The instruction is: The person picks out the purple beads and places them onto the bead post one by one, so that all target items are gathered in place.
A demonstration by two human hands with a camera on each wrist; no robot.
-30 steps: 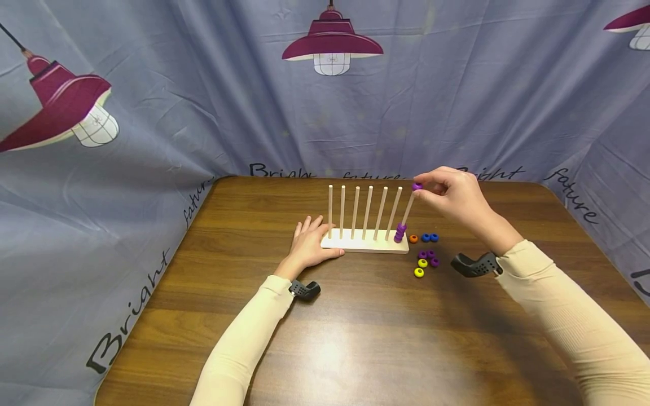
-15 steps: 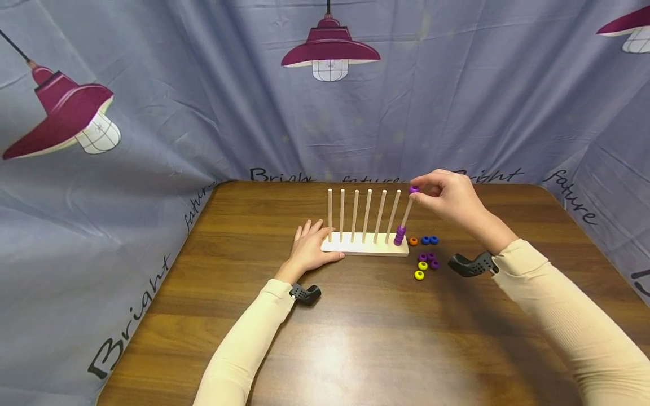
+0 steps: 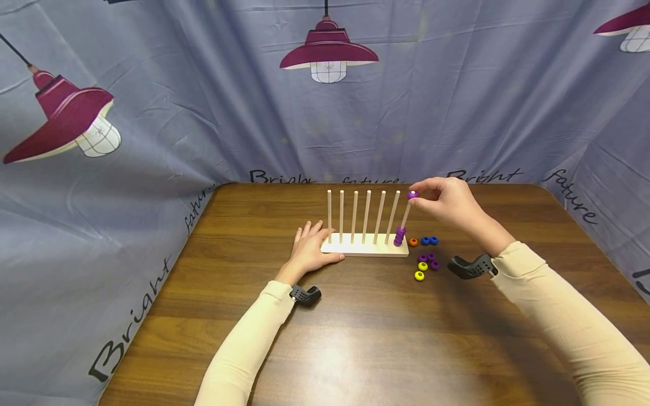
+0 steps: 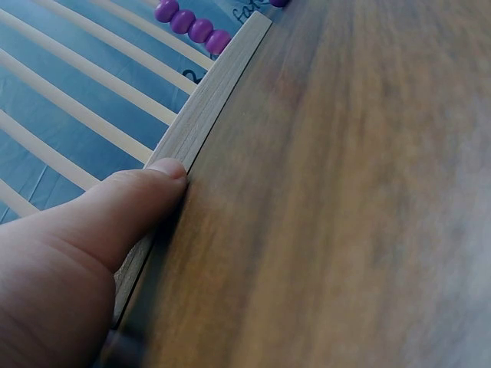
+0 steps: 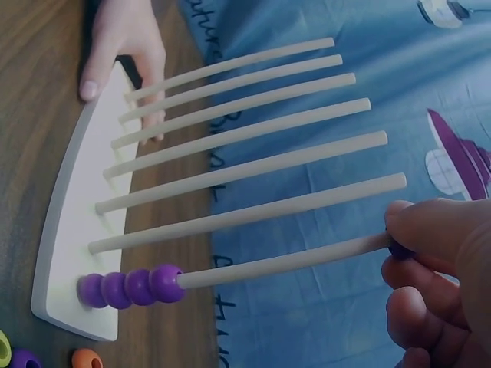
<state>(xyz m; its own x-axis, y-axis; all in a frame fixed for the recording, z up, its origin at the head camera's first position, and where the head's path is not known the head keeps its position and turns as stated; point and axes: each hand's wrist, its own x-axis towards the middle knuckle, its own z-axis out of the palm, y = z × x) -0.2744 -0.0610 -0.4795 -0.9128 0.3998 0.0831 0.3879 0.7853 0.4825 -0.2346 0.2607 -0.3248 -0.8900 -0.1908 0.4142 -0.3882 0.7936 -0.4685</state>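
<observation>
A wooden peg rack (image 3: 365,246) with several upright pegs stands on the table. My left hand (image 3: 308,251) holds its left end, thumb along the front edge and fingers behind. In the left wrist view, the thumb (image 4: 126,211) presses the side of the base. My right hand (image 3: 454,200) pinches a purple bead (image 3: 413,194) between thumb and forefinger at the top of the rightmost peg. The peg's pale tip shows in the bead's hole. Several purple beads (image 5: 126,288) are stacked at the foot of that same peg. The other pegs are bare.
Right of the rack lie an orange bead (image 3: 413,242), two blue beads (image 3: 425,241), three loose purple beads (image 3: 431,257) and two yellow beads (image 3: 419,276). A curtain (image 3: 244,101) printed with lamps hangs behind the brown table (image 3: 355,338).
My right hand has moved slightly left and down, bringing the purple bead onto the tip of the rightmost peg. My left hand keeps its place on the rack.
</observation>
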